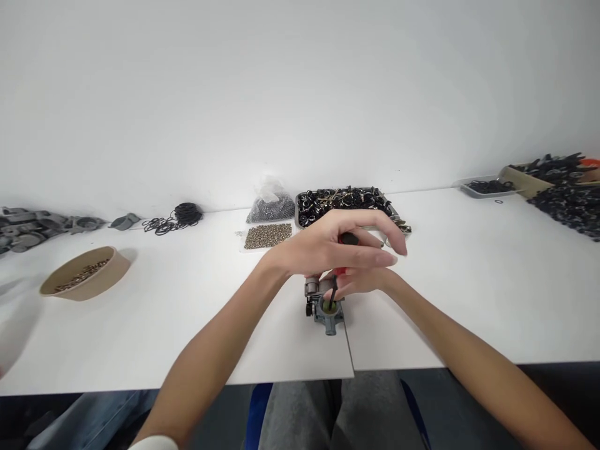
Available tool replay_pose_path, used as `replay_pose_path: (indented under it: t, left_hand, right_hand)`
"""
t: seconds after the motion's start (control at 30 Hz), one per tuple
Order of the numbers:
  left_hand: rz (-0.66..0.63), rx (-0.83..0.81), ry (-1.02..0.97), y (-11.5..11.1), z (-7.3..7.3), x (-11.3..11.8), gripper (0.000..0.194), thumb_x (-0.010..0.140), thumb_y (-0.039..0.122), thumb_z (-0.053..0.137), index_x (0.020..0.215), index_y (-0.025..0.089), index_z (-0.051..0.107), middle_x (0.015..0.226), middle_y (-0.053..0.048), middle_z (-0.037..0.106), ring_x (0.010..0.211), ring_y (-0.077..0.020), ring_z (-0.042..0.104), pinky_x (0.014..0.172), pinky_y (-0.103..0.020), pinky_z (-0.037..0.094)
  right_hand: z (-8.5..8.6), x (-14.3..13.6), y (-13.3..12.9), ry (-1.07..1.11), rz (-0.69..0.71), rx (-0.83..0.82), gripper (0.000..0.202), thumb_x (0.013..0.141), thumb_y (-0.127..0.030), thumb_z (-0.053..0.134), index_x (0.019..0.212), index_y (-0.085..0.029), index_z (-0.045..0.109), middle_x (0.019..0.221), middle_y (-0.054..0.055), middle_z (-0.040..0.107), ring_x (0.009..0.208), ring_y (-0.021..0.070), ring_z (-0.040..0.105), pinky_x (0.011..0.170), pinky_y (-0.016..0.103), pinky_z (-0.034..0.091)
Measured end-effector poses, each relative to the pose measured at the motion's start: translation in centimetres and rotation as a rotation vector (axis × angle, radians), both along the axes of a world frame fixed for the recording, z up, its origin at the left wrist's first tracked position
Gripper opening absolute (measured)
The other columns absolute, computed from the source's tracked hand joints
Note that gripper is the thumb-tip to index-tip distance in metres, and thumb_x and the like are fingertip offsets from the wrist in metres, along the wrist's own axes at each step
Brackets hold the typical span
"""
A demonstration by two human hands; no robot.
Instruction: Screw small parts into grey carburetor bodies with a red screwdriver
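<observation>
A small metal carburetor (330, 322) sits on the white table near its front edge, its round opening facing up. A screwdriver (333, 292) stands nearly upright, its dark shaft reaching down into that opening. My left hand (335, 244) is around the top of its red and black handle, the handle end showing between thumb and index finger, which stretch to the right. Below it, my right hand (363, 280) is closed at the carburetor's upper side, with a fingertip beside the shaft. The left hand covers much of the right, so its full grip is hidden.
Behind my hands are a tray (299, 220) of black and brass parts, a flat container of brass pieces (268, 236) and a plastic bag (270, 203). At left lie a tan bowl (89, 281), black rings (187, 214) and grey castings (28, 228). Black parts (569, 209) are heaped at right.
</observation>
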State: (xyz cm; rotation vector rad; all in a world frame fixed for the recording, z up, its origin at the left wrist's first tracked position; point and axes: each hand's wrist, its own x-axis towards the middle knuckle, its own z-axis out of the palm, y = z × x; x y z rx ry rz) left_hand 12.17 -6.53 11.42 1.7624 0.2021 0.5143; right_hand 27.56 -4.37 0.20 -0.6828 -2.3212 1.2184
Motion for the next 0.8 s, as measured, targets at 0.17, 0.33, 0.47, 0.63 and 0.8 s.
replay_pose_path:
  t: [0.17,0.33,0.47,0.63,0.8]
  left_hand:
    - [0.493,-0.005,-0.23,-3.1,-0.1,0.0,0.018,0.089,0.031,0.066,0.089,0.018,0.055,0.043,0.011,0.04,0.033,-0.0018,0.032,0.035,-0.015,0.027]
    - [0.018,-0.13,-0.24,-0.1,-1.5,-0.5,0.018,0.091,0.035,0.063,0.087,0.021,0.052,0.04,0.011,0.034,0.03,-0.0024,0.024,0.032,-0.016,0.026]
    - [-0.301,-0.179,-0.225,2.4,-1.9,-0.2,0.029,0.085,0.041,0.068,0.076,0.021,0.049,0.037,0.011,0.029,0.025,-0.0038,0.025,0.03,-0.019,0.027]
    - [-0.051,-0.142,-0.188,0.5,-1.3,1.4,0.022,0.087,0.037,0.067,0.083,0.019,0.056,0.042,0.01,0.034,0.031,-0.003,0.027,0.032,-0.018,0.026]
    - [0.678,0.11,-0.235,-3.1,-0.9,1.3,0.021,0.082,0.031,0.074,0.086,0.017,0.061,0.046,0.008,0.047,0.038,-0.0037,0.041,0.039,-0.019,0.035]
  right_hand:
    - [-1.3,0.2,0.4,-0.09,-0.02,-0.063,0.029,0.074,-0.027,0.075,0.102,-0.018,0.073,0.076,0.001,0.065,0.074,0.0169,0.06,0.063,0.028,0.051]
    - [-1.2,0.4,0.8,-0.042,0.054,-0.07,0.033,0.075,-0.031,0.076,0.105,-0.018,0.074,0.084,0.002,0.066,0.082,0.0168,0.06,0.073,0.028,0.051]
    - [-0.9,0.3,0.8,-0.033,0.047,-0.111,0.038,0.075,-0.035,0.077,0.108,-0.018,0.073,0.093,0.004,0.068,0.092,0.0184,0.061,0.081,0.029,0.051]
    - [-0.7,0.0,0.7,-0.003,0.037,-0.062,0.033,0.072,-0.035,0.078,0.101,-0.02,0.073,0.092,0.003,0.066,0.094,0.0202,0.061,0.079,0.031,0.053]
    - [-1.2,-0.1,0.6,-0.06,-0.021,-0.129,0.024,0.073,-0.029,0.077,0.094,-0.017,0.072,0.07,-0.001,0.058,0.069,0.0151,0.055,0.06,0.027,0.047]
